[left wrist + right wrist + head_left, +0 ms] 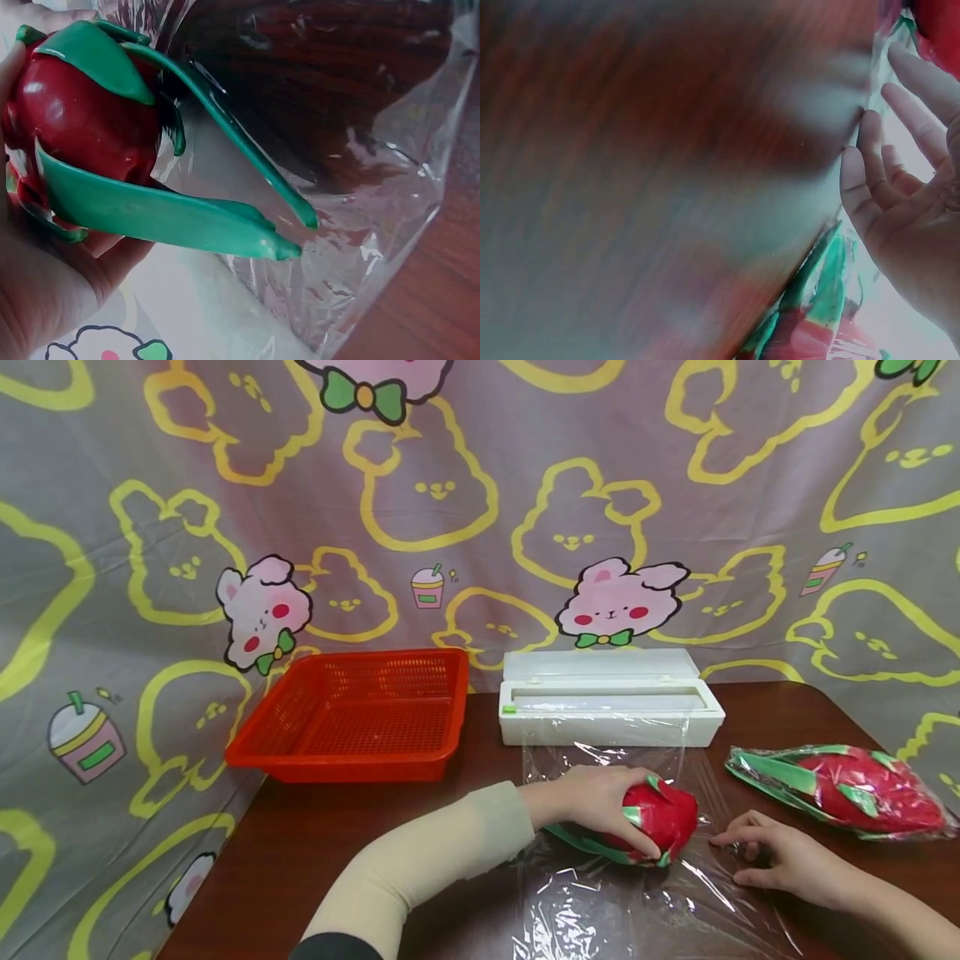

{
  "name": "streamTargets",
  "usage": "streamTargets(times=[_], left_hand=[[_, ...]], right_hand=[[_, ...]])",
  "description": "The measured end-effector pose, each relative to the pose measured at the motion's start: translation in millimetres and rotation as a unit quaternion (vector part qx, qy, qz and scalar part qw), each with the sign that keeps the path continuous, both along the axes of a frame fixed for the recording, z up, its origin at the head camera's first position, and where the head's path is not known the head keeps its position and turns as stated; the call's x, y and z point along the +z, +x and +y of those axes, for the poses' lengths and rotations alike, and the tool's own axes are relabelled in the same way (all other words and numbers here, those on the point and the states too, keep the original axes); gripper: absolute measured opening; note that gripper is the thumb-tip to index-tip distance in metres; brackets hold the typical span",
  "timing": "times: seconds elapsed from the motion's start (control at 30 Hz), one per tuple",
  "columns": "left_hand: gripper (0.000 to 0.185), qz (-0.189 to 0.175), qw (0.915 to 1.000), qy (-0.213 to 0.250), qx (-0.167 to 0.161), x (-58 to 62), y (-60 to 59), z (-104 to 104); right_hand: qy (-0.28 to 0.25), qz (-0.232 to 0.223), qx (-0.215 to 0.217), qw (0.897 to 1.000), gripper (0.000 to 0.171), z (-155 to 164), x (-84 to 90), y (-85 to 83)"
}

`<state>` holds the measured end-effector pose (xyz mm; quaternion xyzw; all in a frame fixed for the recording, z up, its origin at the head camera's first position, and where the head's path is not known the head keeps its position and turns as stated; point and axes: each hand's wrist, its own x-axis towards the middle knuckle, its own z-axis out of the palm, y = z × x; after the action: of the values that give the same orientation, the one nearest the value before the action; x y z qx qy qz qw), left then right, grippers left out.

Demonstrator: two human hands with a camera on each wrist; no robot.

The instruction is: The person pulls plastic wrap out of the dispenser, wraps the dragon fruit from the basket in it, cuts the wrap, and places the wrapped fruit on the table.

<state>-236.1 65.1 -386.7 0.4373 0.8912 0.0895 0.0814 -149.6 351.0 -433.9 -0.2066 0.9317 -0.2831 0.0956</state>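
We see the left hand (592, 802) gripping the dragon fruit (660, 822) on the cling film (637, 893), right hand (780, 860) just beside it, fingers apparently flat on the film, holding nothing.

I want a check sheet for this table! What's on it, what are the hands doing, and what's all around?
Surface: dark brown wooden table, partly covered by clear film.
Job's things: red dragon fruit with green scales lying on the plastic wrap sheet, which is pulled out of the white wrap dispenser.
Clutter: empty red basket; a second dragon fruit already wrapped at the right.
Grippers: left hand holds the fruit; right hand rests with fingers on the film.
Cables: nothing seen.
Surroundings: grey bunny-print curtain behind and at the sides.
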Motion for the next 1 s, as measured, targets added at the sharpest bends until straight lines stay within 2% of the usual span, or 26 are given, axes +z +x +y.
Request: streamTargets(times=[0.1, 0.2, 0.37, 0.5, 0.67, 0.8, 1.0], left_hand=[[0.077, -0.005, 0.9999, 0.009, -0.002, -0.8, -1.6, -1.7], [0.075, -0.012, 0.9998, 0.014, -0.008, -0.6, -2.3, -3.0], [0.080, -0.019, 0.9995, 0.018, -0.019, 1.2, -2.3, -3.6], [0.088, -0.028, 0.9991, 0.012, -0.031, 2.0, -0.2, -2.6], [0.091, -0.037, 0.9984, 0.011, -0.042, 3.3, 3.8, -3.7], [0.090, -0.031, 0.9986, 0.014, -0.040, 6.0, 4.6, -8.2], [0.089, -0.024, 0.9988, 0.013, -0.041, 9.3, -1.0, -25.5]], right_hand=[[-0.016, 0.005, -0.009, 1.000, 0.038, -0.1, 3.4, 3.2], [-0.027, 0.032, -0.025, 0.999, 0.036, 0.8, 6.8, 2.6], [0.011, 0.087, -0.087, 0.992, 0.036, 4.3, 14.8, -5.7], [0.019, 0.100, -0.115, 0.988, 0.037, 6.3, 17.7, -12.0], [0.012, 0.106, -0.115, 0.988, 0.037, 2.3, 19.5, -16.5], [0.015, 0.103, -0.116, 0.988, 0.037, -1.1, 21.9, -18.5], [0.021, 0.142, -0.102, 0.984, 0.035, -4.6, 27.7, -20.7]])
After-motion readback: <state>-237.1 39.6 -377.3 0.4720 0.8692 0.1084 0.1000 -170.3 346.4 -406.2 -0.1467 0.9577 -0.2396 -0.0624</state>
